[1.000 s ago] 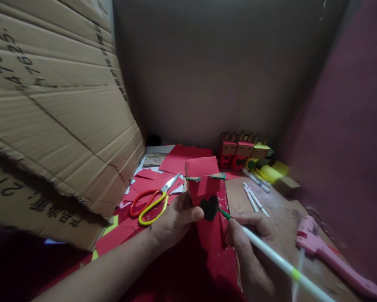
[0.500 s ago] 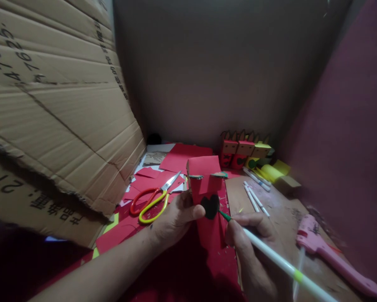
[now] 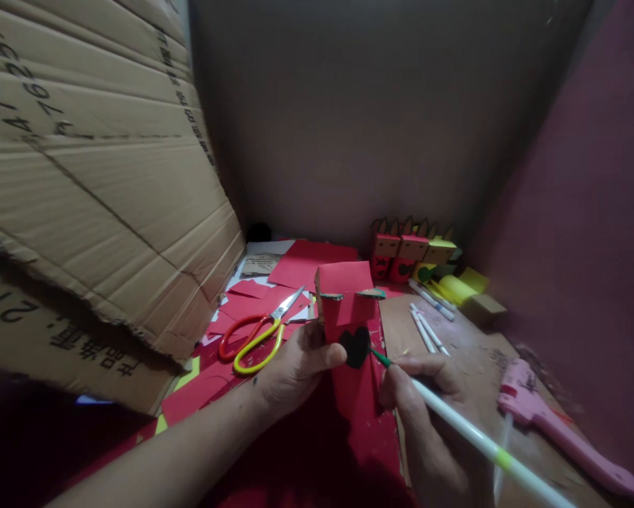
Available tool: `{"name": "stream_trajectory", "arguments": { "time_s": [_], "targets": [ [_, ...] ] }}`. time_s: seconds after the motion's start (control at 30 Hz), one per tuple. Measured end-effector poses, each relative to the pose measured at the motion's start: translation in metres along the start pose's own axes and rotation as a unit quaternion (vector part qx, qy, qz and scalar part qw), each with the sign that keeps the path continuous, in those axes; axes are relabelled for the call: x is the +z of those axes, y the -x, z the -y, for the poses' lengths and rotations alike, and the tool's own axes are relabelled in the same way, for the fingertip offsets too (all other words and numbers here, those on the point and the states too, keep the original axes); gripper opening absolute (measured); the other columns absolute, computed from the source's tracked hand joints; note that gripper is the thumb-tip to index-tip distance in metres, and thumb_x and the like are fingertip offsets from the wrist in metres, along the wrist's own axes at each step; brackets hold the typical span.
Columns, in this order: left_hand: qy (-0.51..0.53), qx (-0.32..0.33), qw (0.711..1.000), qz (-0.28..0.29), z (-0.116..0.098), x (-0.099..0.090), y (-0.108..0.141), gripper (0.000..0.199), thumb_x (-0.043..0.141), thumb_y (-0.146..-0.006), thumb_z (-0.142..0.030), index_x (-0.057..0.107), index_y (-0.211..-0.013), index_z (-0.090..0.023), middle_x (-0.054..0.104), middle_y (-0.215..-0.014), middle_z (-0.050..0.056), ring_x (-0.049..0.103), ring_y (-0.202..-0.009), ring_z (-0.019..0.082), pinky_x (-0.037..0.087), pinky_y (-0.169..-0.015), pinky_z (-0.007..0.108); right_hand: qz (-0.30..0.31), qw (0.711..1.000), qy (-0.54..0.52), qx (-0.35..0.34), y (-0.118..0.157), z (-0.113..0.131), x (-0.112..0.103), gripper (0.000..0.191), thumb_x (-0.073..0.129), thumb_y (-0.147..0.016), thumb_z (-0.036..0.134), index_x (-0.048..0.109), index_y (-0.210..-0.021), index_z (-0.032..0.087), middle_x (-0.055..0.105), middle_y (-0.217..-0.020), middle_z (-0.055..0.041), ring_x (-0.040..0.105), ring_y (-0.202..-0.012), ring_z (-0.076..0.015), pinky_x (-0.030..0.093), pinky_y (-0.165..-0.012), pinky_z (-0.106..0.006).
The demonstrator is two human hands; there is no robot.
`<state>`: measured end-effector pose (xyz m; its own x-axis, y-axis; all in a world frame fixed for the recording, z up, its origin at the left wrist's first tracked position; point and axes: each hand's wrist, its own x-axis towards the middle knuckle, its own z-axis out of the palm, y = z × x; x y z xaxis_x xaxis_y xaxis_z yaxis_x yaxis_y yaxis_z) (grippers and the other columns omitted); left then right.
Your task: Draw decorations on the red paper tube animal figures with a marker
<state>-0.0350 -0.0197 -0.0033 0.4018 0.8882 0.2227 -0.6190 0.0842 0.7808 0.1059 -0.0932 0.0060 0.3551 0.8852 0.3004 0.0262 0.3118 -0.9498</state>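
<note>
My left hand (image 3: 301,367) is closed on a red paper figure (image 3: 347,395), its thumb lying along the front. The figure has a boxy red head flap with two small side pieces and a dark heart (image 3: 355,347) on its body. My right hand (image 3: 428,409) grips a white marker pen (image 3: 468,430) with a green tip. That tip meets, or nearly meets, the heart's right edge; exact contact is hard to tell. Scissors (image 3: 258,339) with one red and one yellow handle lie open to the left of my left hand.
Red paper sheets (image 3: 317,261) and scraps spread behind. Several small box figures (image 3: 402,254) stand at the back right near a yellow paper roll (image 3: 455,289). More white pens (image 3: 426,328) and a pink glue gun (image 3: 555,430) lie on the right. A cardboard panel (image 3: 94,176) walls the left.
The pen tip has shifted very slightly right along the heart's edge. The red figure and my hands have otherwise barely moved.
</note>
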Motion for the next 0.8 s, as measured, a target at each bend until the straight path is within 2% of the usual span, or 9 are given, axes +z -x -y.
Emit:
{"name": "stream_trajectory", "arguments": {
  "time_s": [0.33, 0.47, 0.67, 0.8],
  "targets": [
    [0.009, -0.004, 1.0, -0.002, 0.0, 0.002, 0.0, 0.036, 0.092, -0.068, -0.032, 0.081, -0.1, -0.019, 0.08, -0.095, 0.007, 0.071, -0.083, 0.017, 0.054, -0.078, 0.026, 0.004, 0.999, 0.029, -0.013, -0.001, -0.005, -0.005, 0.026, 0.066, -0.093, 0.048, 0.062, -0.085, 0.024, 0.064, -0.066, 0.0035, 0.062, -0.056, -0.0121, 0.051, -0.053, -0.022],
    [0.009, -0.003, 1.0, 0.003, 0.001, 0.001, 0.0, 0.037, 0.092, -0.068, -0.032, 0.081, -0.1, -0.017, 0.08, -0.094, 0.008, 0.07, -0.082, 0.017, 0.053, -0.078, 0.026, 0.051, 0.998, 0.018, -0.023, -0.003, -0.011, -0.009, 0.024, 0.068, -0.092, 0.046, 0.064, -0.085, 0.023, 0.065, -0.064, 0.0024, 0.062, -0.054, -0.0129, 0.05, -0.05, -0.022],
    [0.01, -0.009, 1.0, 0.007, 0.001, 0.002, 0.0, 0.036, 0.092, -0.068, -0.033, 0.081, -0.099, -0.017, 0.08, -0.092, 0.008, 0.07, -0.08, 0.018, 0.054, -0.08, 0.028, 0.025, 0.999, -0.011, 0.021, 0.002, -0.007, -0.004, 0.029, 0.068, -0.09, 0.052, 0.061, -0.084, 0.024, 0.059, -0.065, 0.0043, 0.056, -0.056, -0.0111, 0.045, -0.054, -0.023],
    [0.009, -0.007, 1.0, -0.002, 0.001, 0.002, 0.0, 0.038, 0.092, -0.067, -0.033, 0.081, -0.1, -0.016, 0.08, -0.094, 0.008, 0.07, -0.08, 0.018, 0.053, -0.079, 0.028, 0.022, 0.999, -0.006, 0.028, 0.003, -0.002, -0.002, 0.032, 0.069, -0.089, 0.054, 0.061, -0.081, 0.024, 0.06, -0.064, 0.0041, 0.056, -0.056, -0.0114, 0.046, -0.054, -0.024]
  ]
}}
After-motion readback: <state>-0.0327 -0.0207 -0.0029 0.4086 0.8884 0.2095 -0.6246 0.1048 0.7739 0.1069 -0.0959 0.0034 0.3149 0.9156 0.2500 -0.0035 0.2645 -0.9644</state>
